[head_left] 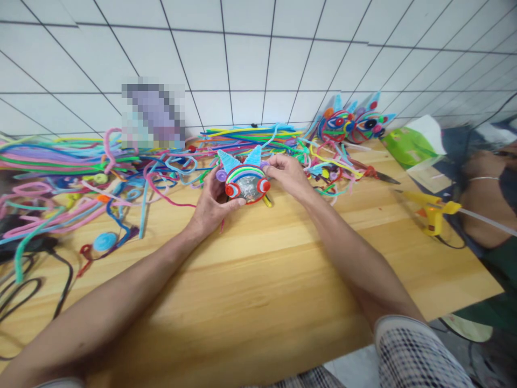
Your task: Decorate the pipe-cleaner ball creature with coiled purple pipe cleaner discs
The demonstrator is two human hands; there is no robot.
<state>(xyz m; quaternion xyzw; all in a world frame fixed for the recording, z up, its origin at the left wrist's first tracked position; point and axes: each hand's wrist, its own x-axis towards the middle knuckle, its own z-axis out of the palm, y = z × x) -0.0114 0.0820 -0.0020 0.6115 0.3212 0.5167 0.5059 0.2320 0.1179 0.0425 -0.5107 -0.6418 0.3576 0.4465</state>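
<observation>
Over the middle of the wooden table, a small pipe-cleaner animal face (247, 187) is held upright. It has two light blue pointed ears, rainbow bands across the brow, red-and-white coiled eyes and a silvery centre. My left hand (212, 202) grips its left side, thumb across the lower front and fingers behind. On the other side, my right hand (286, 171) is closed with thumb and finger at a purple coil (265, 165) beside the right ear. A matching purple coil (221, 175) sits near my left fingers.
Pipe cleaners (60, 156) are heaped along the wall and left side. Two finished-looking faces (337, 126) lean at the back right. Scissors (379, 173) and a yellow glue gun (434, 213) lie at right, near another person's arm (487, 199). Black cables (60, 269) lie at left.
</observation>
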